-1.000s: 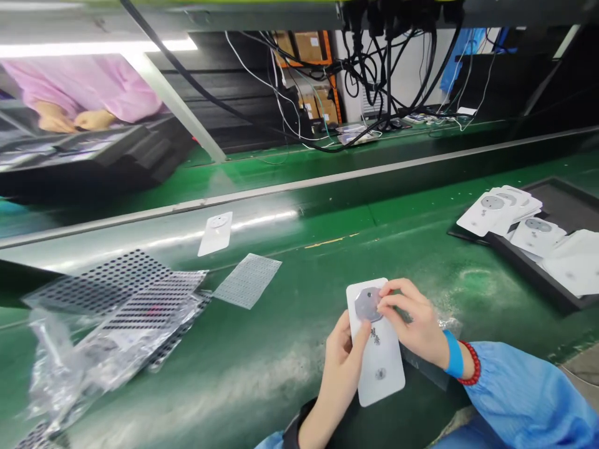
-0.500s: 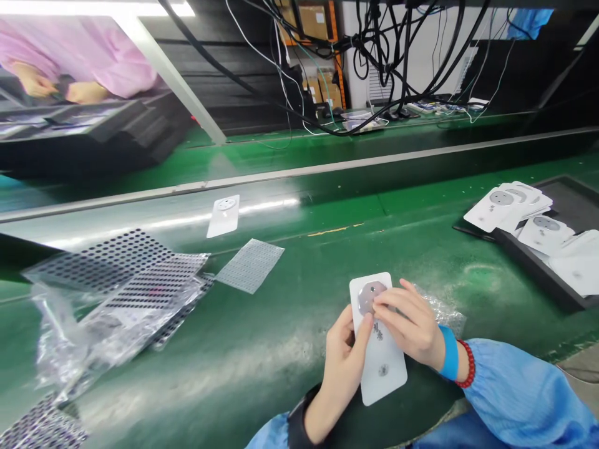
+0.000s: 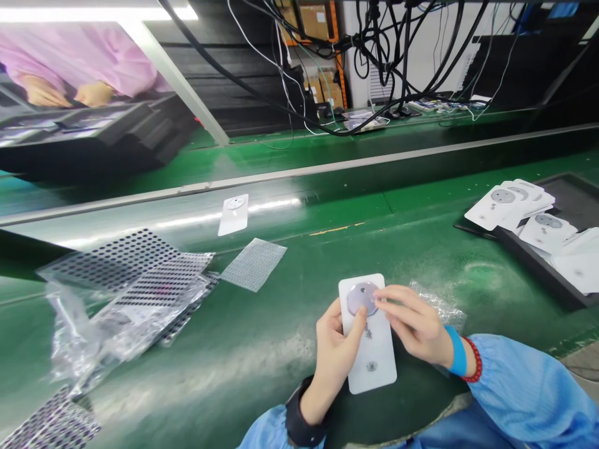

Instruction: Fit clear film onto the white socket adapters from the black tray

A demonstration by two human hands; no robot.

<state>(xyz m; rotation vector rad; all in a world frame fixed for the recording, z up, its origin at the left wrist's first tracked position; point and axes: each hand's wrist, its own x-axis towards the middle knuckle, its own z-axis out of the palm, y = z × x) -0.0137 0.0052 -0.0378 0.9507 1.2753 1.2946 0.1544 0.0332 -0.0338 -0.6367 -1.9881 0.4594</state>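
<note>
I hold a white rectangular socket cover plate (image 3: 374,362) upright over the green bench, near my body. My left hand (image 3: 333,352) grips its left edge, thumb lying across the face. My right hand (image 3: 414,327) presses its fingertips on the round grey disc (image 3: 360,297) near the plate's top. A crumpled clear plastic wrapper (image 3: 437,304) lies behind my right wrist.
Another white plate (image 3: 234,214) rides on the conveyor belt. A perforated sheet (image 3: 255,263) and bagged perforated sheets (image 3: 126,293) lie at left. A black tray (image 3: 556,262) with several white plates sits at right. A person in pink (image 3: 70,68) works across the line.
The plate on the conveyor has drifted to the right. My hands and the held plate shifted slightly left, right fingers still on the disc.
</note>
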